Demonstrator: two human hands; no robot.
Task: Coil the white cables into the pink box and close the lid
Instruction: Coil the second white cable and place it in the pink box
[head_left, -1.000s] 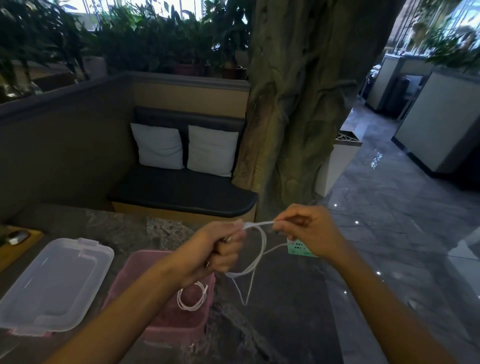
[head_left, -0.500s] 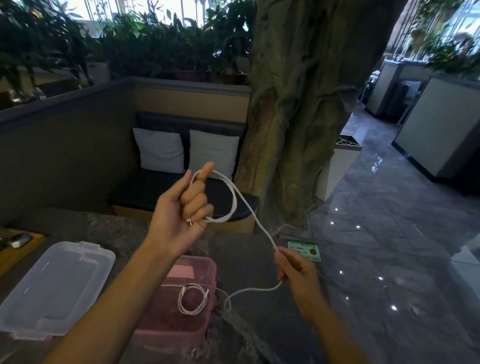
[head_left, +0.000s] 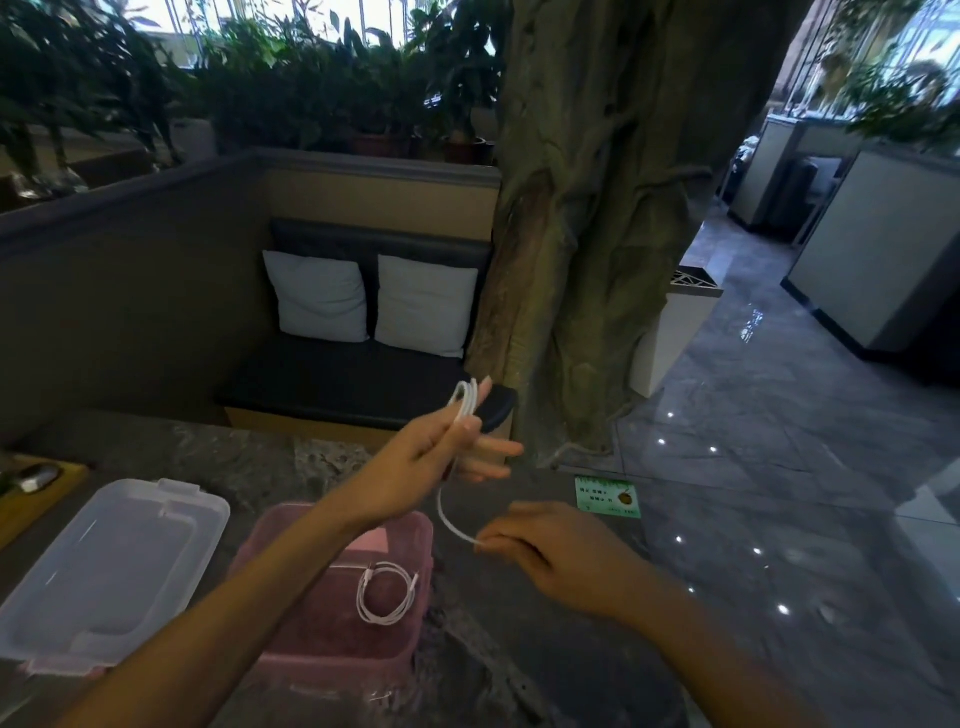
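Observation:
My left hand (head_left: 431, 457) is raised above the pink box (head_left: 291, 644) and pinches several loops of a white cable (head_left: 466, 405) between thumb and fingers. The cable's free tail curves down and to the right into my right hand (head_left: 550, 551), which pinches its end just right of the box. Inside the open pink box lies another white cable (head_left: 385, 597), coiled into a ring near the right wall. The clear lid (head_left: 104, 566) lies flat on the table to the left of the box.
The stone table (head_left: 519, 665) ends at the right, above a glossy floor. A green card (head_left: 607, 497) lies near the table's far right edge. A wooden tray (head_left: 31, 499) sits at far left. A bench with two cushions and a large tree trunk stand behind.
The cable has gathered into tighter loops in my left hand, which has shifted to the right. The free tail is much shorter. My right hand has come up closer to the left hand.

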